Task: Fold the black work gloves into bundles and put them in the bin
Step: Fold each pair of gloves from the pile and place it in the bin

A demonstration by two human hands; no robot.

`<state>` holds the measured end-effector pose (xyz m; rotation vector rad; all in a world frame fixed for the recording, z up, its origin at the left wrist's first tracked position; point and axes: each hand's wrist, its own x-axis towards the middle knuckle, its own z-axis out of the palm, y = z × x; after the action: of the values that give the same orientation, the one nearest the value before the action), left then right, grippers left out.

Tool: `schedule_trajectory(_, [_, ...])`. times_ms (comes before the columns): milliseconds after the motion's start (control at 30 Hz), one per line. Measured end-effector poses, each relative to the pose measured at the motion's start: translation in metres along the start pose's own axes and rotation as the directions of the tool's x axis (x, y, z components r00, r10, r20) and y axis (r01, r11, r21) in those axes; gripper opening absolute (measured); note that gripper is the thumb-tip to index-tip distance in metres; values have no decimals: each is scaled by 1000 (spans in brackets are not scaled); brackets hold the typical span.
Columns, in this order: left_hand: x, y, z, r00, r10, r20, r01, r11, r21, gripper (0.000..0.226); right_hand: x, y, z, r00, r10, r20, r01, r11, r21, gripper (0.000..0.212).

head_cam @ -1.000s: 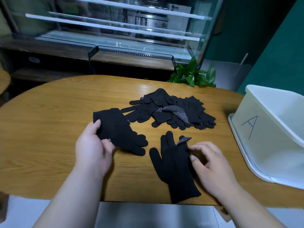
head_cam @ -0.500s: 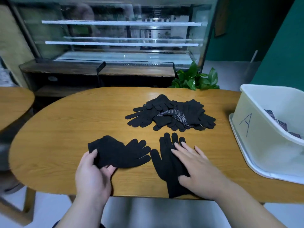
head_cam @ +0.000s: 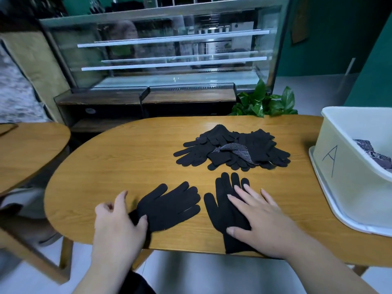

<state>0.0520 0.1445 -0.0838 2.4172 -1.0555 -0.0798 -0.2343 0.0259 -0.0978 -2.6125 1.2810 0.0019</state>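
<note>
Two black gloves lie flat near the near edge of the counter (head_cam: 127, 162), side by side, not touching, fingers pointing far. The right hand (head_cam: 261, 221) lies flat & spread on the right glove (head_cam: 220, 211), covering its cuff half & gripping nothing. The left hand (head_cam: 118, 225) has its thumb on the cuff corner of the left glove (head_cam: 169, 206). Its fingers curl loosely just left of it & are blurred, so can't tell if it pinches the cuff or only rests there. The other gloves sit in a pile (head_cam: 231, 149) farther back, centre-right. The bin (head_cam: 347, 166), marked A, stands at the right w/ some dark fabric inside.

Step looks like pairing these two before bundling. To do it well:
- Pin the right glove w/ the flat hand so it can't slide.
- Lift the left glove by the cuff & lay it on top, cuffs & fingers lined up.
- Smooth wrinkles first, b/c the knit looks limp & prob. bunches.
- Fold or roll tight so the bundle won't spring open en route to the bin.
- Mind the right glove's cuff: it lies close to the near edge & could slip off.
</note>
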Motion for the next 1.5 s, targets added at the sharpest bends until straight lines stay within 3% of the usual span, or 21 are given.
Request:
schedule_trajectory(100, [-5,5,14,923,384,-32,-377,916,139,48,1,0,0,1000,3,-2,-3,1000,-13,85])
schedule_trajectory(233, [-15,22,32,702,679,215,-698,716,15,47,0,-3,3,1000,8,-2,-8,1000,-29,85])
schedule_trajectory(367, [-34,46,42,527,815,243,-831,554,-56,57,-3,-4,1,1000,8,-29,-6,998,68,81])
schedule_trajectory(467, [-45,56,49,473,847,243,-857,506,-94,65,-12,0,-9,994,15,-105,11,968,252,61])
schedule_trajectory(567, [-50,56,60,403,890,212,-895,432,-114,44,-20,8,-15,972,22,-232,61,938,342,30])
schedule_trajectory(633, [-54,57,65,386,906,172,-898,412,-153,32,-22,11,-20,970,-11,-244,103,924,368,17])
schedule_trajectory(700, [-59,60,65,406,904,132,-879,426,-216,24,-27,9,-29,987,-76,-145,128,907,401,39])
schedule_trajectory(733, [-60,62,62,451,884,122,-846,467,-257,21,-29,7,-32,992,-108,-67,125,915,384,54])
schedule_trajectory(800, [-62,71,51,626,772,108,-703,619,-350,15,-31,3,-34,988,-147,35,132,952,275,71])
schedule_trajectory(867, [-59,83,40,765,634,114,-526,716,-458,5,-30,-3,-31,986,-164,-11,161,958,237,61])
schedule_trajectory(933, [-52,99,24,818,569,82,-448,720,-531,18,-28,-7,-34,972,-122,-202,195,897,396,36])
schedule_trajectory(967, [-44,109,16,829,554,78,-422,711,-562,20,-27,-8,-38,957,-49,-286,195,840,506,24])
schedule_trajectory(1033, [-23,129,1,843,526,117,-334,680,-652,19,-18,-11,-53,950,95,-296,139,720,679,6])
schedule_trajectory(1133, [12,160,-18,836,525,158,-236,606,-760,13,5,-12,-83,961,131,-243,114,613,782,23])
schedule_trajectory(1233, [40,188,-33,837,525,157,-226,592,-774,11,28,-11,-111,956,149,-252,108,622,776,39])
schedule_trajectory(1367, [60,204,-42,835,543,88,-288,568,-771,12,48,-7,-131,914,170,-369,169,666,726,10])
schedule_trajectory(1500, [49,188,-31,808,586,69,-336,554,-762,20,40,-3,-119,855,201,-478,175,756,631,17])
